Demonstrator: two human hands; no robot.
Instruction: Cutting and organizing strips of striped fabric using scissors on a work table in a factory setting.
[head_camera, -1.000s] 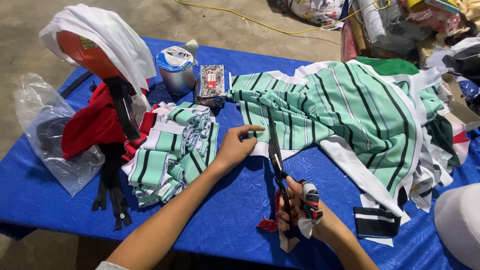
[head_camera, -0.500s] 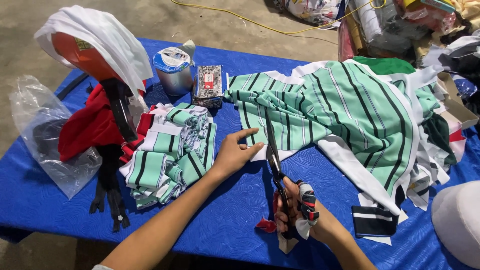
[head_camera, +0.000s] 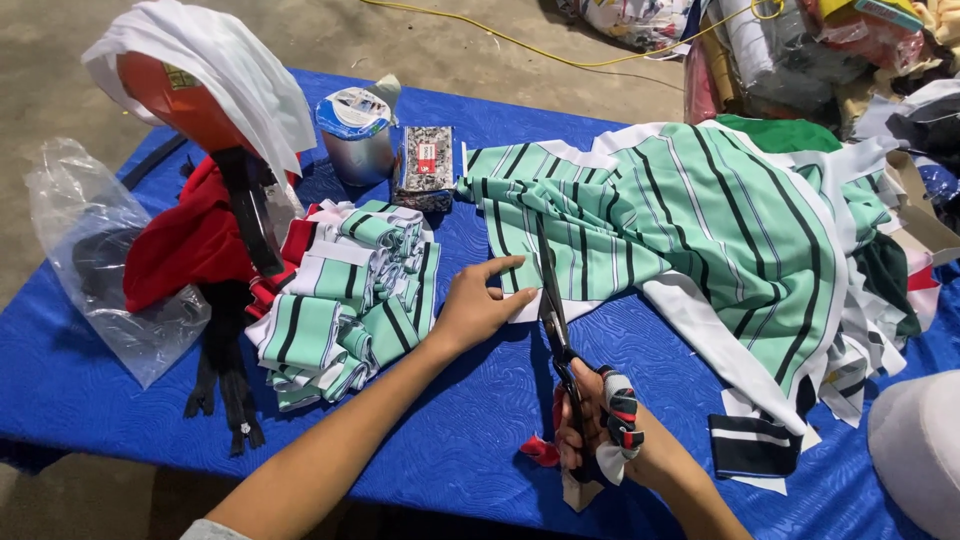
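Green-and-white striped fabric (head_camera: 700, 220) is spread on a blue-covered counter (head_camera: 470, 420). Its edge is pressed flat by the left hand (head_camera: 478, 305), fingers extended together, while scissors (head_camera: 556, 330) are gripped by the right hand (head_camera: 600, 430), fingers curled through the handles, blades at the cloth.

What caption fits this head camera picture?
Right hand cuts green striped cloth with scissors; left hand holds it flat.

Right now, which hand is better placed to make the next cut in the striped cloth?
The right hand: it holds the scissors, whose blades already sit in the cloth. The left hand lies flat on the cloth edge beside the blades, steadying it.
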